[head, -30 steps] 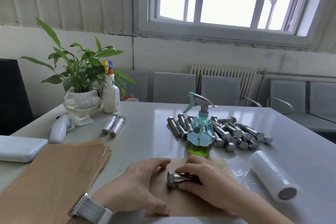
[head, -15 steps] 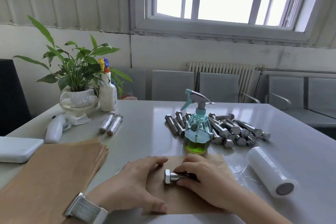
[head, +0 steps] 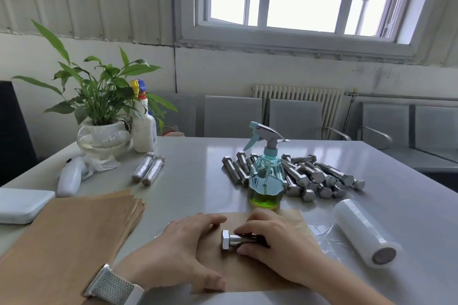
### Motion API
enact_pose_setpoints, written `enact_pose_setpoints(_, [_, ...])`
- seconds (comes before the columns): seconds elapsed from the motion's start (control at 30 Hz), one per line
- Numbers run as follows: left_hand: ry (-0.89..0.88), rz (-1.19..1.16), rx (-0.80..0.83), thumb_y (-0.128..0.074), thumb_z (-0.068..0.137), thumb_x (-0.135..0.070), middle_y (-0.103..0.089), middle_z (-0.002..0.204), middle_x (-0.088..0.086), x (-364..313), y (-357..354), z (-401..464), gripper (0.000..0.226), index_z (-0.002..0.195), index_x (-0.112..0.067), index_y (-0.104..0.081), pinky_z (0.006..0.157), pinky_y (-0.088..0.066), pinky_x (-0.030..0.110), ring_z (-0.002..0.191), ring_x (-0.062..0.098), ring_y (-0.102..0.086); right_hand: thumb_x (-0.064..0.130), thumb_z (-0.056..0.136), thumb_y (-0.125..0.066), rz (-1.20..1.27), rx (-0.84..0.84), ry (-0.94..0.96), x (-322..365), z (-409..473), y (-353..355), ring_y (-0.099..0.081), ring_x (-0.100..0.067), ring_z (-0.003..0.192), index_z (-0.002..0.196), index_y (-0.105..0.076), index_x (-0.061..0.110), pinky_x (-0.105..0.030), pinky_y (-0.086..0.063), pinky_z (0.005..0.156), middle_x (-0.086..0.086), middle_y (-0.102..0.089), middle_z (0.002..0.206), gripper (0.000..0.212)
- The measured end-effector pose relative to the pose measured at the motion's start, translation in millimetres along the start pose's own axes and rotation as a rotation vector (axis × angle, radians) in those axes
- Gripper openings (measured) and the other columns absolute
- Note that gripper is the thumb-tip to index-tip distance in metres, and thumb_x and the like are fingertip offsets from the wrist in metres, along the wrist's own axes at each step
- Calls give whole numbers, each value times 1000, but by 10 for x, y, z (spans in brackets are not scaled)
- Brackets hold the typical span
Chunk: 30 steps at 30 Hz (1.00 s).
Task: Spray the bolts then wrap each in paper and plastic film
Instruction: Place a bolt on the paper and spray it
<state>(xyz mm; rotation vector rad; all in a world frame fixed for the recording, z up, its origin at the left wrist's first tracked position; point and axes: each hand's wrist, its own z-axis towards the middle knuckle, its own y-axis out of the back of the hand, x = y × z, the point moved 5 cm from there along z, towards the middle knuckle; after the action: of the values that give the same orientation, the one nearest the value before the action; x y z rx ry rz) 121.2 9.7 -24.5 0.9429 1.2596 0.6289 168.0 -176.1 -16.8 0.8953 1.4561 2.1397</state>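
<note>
The left hand (head: 183,252) lies flat, fingers spread, pressing the sheet of brown paper (head: 247,277) to the table (head: 198,168), apparently so it cannot slide. Touching it on the right, the right hand (head: 275,245) curls its fingers over the shank of a bolt (head: 229,242) lying across the sheet, hex head showing between both hands, likely placed for rolling up. Under the paper's right edge lies a loose sheet of plastic film (head: 329,238), probably for the second layer. Right of that hand lies the film roll (head: 364,233); left of the left hand, the paper stack (head: 69,235). Just beyond the fingers stands the spray bottle (head: 265,176), the bolt pile (head: 314,178) behind it. Farther left lie two wrapped bolts (head: 148,168).
</note>
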Motion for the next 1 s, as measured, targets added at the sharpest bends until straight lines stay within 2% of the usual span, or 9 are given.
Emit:
enact_pose_setpoints(0.1, [-16, -34, -33, -79, 52, -71, -35, 129, -41, 2, 25, 6, 91, 129, -64, -31, 110, -28, 20, 125, -6, -33, 51, 78, -76, 218, -337, -192, -182, 75, 337, -53, 1, 85, 102, -72, 25, -17, -37, 76, 13, -59, 95, 36])
enact_pose_setpoints(0.17, [-27, -114, -65, -78, 59, -68, -45, 131, -36, 5, 52, 10, 84, 133, -55, -40, 107, -31, 15, 122, -15, -39, 50, 77, -76, 287, -615, -381, -388, 163, 636, -56, -10, 91, 112, -64, 14, -22, -39, 77, 3, -60, 100, 52])
enact_pose_setpoints(0.23, [-45, -153, -98, -77, 68, -63, -52, 128, -33, 0, 68, 12, 73, 132, -48, -46, 102, -32, 7, 118, -21, -42, 58, 76, -73, 318, -586, -540, -535, 352, 746, -52, -21, 114, 136, -46, 7, -31, -41, 91, -6, -54, 124, 83])
enact_pose_setpoints(0.3, [-53, -154, -128, -75, 73, -59, -55, 125, -32, -4, 79, 12, 64, 130, -44, -50, 94, -30, -2, 115, -24, -43, 61, 73, -74, 339, -485, -589, -590, 586, 726, -47, -24, 123, 141, -38, 7, -35, -40, 95, -8, -49, 131, 94])
enact_pose_setpoints(0.43, [-38, -189, -133, -74, 75, -59, -56, 123, -31, 8, 76, 21, 60, 129, -43, -53, 97, -33, 3, 114, -21, -45, 53, 70, -82, 686, -498, -630, -676, 895, 658, -60, -22, 92, 121, -54, 9, -39, -49, 79, -4, -61, 103, 73])
enact_pose_setpoints(0.53, [-23, -207, -130, -71, 73, -64, -57, 122, -31, 32, 75, 30, 61, 128, -43, -54, 100, -36, 9, 114, -20, -47, 61, 66, -79, 636, -566, -661, -651, 978, 628, -63, -29, 81, 115, -60, 15, -46, -54, 84, -1, -56, 83, 71])
enact_pose_setpoints(0.63, [-26, -213, -127, -71, 73, -65, -57, 122, -30, 34, 71, 37, 63, 129, -42, -54, 102, -39, 14, 114, -18, -48, 76, 60, -71, 490, -673, -750, -516, 978, 576, -65, -33, 101, 112, -56, 17, -51, -48, 94, -3, -65, 99, 80])
enact_pose_setpoints(0.8, [-34, -200, -149, -72, 75, -61, -57, 121, -29, 14, 74, 37, 60, 128, -39, -55, 102, -38, 13, 113, -18, -48, 76, 64, -69, 344, -850, -899, -317, 988, 532, -46, -33, 128, 123, -46, 6, -48, -37, 102, -11, -55, 131, 94])
enact_pose_setpoints(1.0, [-46, -196, -141, -72, 75, -61, -56, 121, -30, 10, 68, 28, 60, 128, -39, -56, 103, -39, 16, 114, -17, -48, 67, 72, -68, 297, -836, -905, -359, 1037, 529, -51, -33, 124, 119, -44, 6, -47, -32, 101, -11, -62, 124, 81])
